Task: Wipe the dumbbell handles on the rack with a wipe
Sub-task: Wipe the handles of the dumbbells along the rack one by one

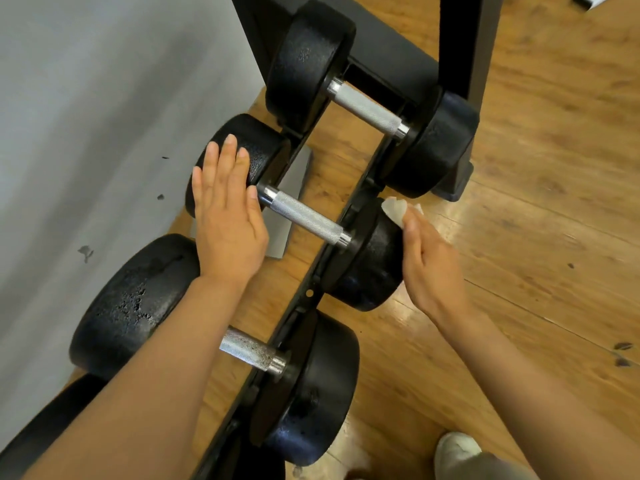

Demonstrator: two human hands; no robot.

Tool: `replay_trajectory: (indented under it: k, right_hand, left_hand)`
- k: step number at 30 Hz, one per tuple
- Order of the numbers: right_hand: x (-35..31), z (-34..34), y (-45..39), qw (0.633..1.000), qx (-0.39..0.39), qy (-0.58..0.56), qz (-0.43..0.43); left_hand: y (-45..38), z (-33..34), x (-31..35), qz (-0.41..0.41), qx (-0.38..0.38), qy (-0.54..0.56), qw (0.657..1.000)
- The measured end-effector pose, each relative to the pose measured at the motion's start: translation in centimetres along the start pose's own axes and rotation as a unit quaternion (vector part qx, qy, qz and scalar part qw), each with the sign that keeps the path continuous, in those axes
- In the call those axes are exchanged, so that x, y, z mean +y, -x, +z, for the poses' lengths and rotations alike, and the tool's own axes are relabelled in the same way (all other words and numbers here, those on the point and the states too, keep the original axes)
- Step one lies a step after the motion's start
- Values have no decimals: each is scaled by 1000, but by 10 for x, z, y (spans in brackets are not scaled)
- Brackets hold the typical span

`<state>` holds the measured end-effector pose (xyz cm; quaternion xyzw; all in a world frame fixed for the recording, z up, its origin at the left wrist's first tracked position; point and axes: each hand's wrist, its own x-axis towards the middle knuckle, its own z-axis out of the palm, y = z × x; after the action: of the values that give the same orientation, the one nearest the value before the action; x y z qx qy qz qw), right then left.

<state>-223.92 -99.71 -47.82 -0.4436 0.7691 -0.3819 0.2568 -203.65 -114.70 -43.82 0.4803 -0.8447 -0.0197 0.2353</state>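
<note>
Holding the wipe (398, 210) pinched in my right hand (427, 265), beside the middle handle (304, 218).
Handle slants upper-left to lower-right, between both hands; left hand (227, 216) rests flat, fingers straight.

Dumbbell handles (306, 218) shiny knurled metal; weight heads (372, 268) black, pebbly, pitted, slight sheen. Rack (304, 296) matt black metal. Floor (540, 168) glossy wood. Wipe (394, 209) thin, white, crumpled.

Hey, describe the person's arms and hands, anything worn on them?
Both forearms are bare, with no sleeves in view. The left hand and right hand wear no gloves, and no rings, watch or wristbands show.
</note>
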Motion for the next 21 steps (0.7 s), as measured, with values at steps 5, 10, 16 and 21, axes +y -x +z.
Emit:
replay_trajectory:
  k: [5,10,16,21]
  right_hand:
    - [3,22,76,987,-18,52,-153]
    - [33,36,67,946,-14,193,-260]
    - [8,26,6,986,58,89,-127]
    - [33,42,49,927,64,186,-318]
  left_hand:
    - [0,1,-1,2,10,-7,1000]
    - [0,0,-1,13,13,-20,1000]
    - [1,6,-2,19,34,-40,998]
    - [0,7,-3,25,47,-31,998]
